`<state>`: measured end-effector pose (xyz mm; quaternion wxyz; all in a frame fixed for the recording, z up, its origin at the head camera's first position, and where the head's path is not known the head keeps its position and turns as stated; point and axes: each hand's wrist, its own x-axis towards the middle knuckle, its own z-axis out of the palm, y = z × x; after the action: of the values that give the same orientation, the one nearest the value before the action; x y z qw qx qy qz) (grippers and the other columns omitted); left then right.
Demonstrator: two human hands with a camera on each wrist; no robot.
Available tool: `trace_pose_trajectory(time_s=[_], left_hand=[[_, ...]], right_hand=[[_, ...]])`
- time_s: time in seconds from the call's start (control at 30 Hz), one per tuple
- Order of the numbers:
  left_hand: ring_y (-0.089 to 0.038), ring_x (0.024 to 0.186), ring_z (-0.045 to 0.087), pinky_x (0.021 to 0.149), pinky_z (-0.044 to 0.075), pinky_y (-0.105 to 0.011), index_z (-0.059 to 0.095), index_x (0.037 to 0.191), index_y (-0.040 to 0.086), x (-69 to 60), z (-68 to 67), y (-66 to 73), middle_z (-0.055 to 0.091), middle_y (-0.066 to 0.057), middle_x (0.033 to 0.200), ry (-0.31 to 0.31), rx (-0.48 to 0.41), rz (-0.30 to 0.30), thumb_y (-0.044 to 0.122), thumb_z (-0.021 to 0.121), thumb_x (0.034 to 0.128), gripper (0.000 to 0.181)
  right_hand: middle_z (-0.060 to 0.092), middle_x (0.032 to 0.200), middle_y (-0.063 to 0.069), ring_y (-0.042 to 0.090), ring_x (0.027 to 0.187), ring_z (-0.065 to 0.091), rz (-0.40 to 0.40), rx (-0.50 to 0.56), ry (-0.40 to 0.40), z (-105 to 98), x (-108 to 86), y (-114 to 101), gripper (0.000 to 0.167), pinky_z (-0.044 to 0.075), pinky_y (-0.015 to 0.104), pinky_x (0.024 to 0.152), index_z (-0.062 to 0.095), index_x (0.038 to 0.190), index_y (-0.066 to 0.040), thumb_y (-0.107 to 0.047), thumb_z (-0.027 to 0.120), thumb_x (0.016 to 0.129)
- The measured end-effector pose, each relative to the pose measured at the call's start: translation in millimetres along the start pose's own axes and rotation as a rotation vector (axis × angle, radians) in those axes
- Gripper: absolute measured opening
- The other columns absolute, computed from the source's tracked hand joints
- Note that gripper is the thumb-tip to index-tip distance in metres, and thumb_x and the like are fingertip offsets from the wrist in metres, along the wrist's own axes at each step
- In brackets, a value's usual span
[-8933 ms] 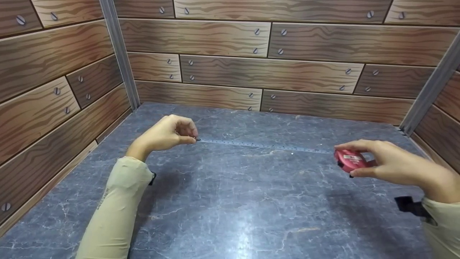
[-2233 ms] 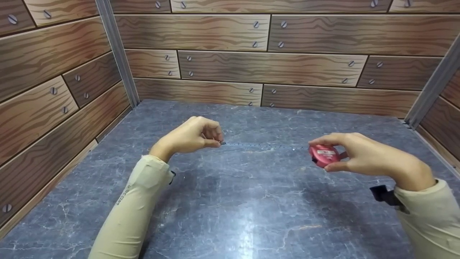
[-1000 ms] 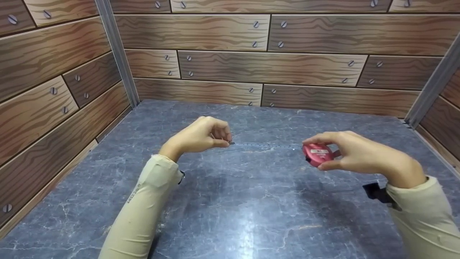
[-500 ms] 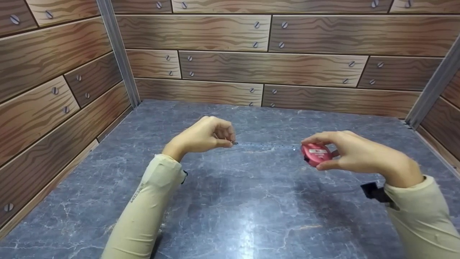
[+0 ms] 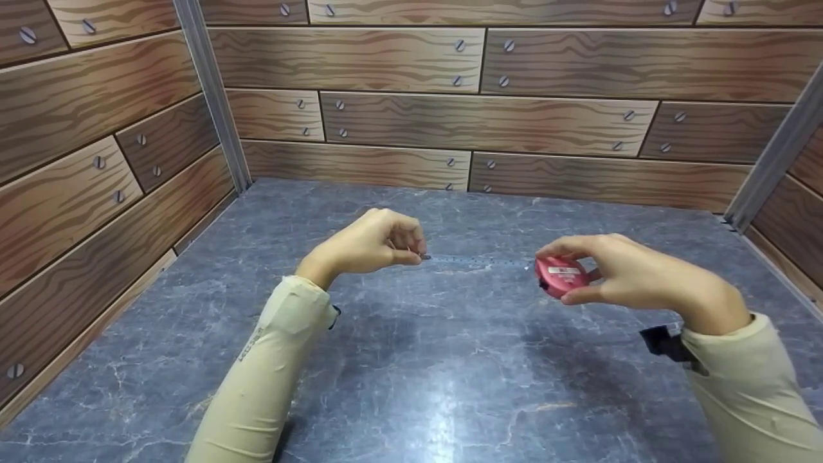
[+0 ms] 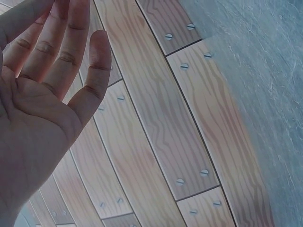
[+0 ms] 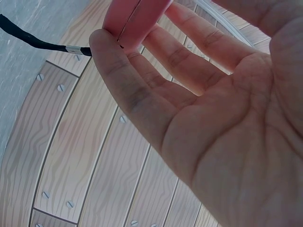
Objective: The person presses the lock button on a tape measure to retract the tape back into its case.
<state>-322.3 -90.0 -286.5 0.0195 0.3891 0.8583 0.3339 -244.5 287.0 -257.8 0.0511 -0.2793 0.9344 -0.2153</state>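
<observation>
A red tape measure (image 5: 561, 276) is gripped between the thumb and fingers of my right hand (image 5: 633, 273), above the table. Its thin, pale blade (image 5: 476, 260) stretches leftward, faint against the dark surface. At the blade's far end, my left hand (image 5: 370, 244) pinches the dark end hook (image 5: 425, 257) between thumb and fingertips. In the right wrist view the red case (image 7: 135, 19) shows at the top, with a black strap (image 7: 35, 40) hanging off it. Only the palm and fingers of the left hand (image 6: 52, 85) appear in the left wrist view; its fingertips are cut off.
Beneath both hands lies a dark blue-grey marbled tabletop (image 5: 386, 386). Wood-plank-patterned panels (image 5: 411, 116) enclose it at the back, left and right, with grey metal posts (image 5: 215, 96) at the back corners.
The two hands have come closer together: the left has moved right and the right has moved left. The visible length of blade between them is much shorter than at first.
</observation>
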Motion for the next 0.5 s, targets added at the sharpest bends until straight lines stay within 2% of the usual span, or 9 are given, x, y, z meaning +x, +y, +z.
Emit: trace_pose_trajectory(time_s=[0.5], left_hand=[[-0.013, 0.081, 0.073, 0.078, 0.061, -0.03, 0.076, 0.095, 0.013, 3.9, 3.3, 4.3, 0.08, -0.003, 0.092, -0.003, 0.015, 0.011, 0.007, 0.08, 0.096, 0.007]], right_hand=[[0.071, 0.135, 0.015, 0.03, 0.122, 0.07, -0.002, 0.042, -0.005, 4.3, 3.9, -2.8, 0.057, 0.064, 0.034, 0.095, 0.064, 0.139, -0.007, -0.016, 0.089, 0.088]])
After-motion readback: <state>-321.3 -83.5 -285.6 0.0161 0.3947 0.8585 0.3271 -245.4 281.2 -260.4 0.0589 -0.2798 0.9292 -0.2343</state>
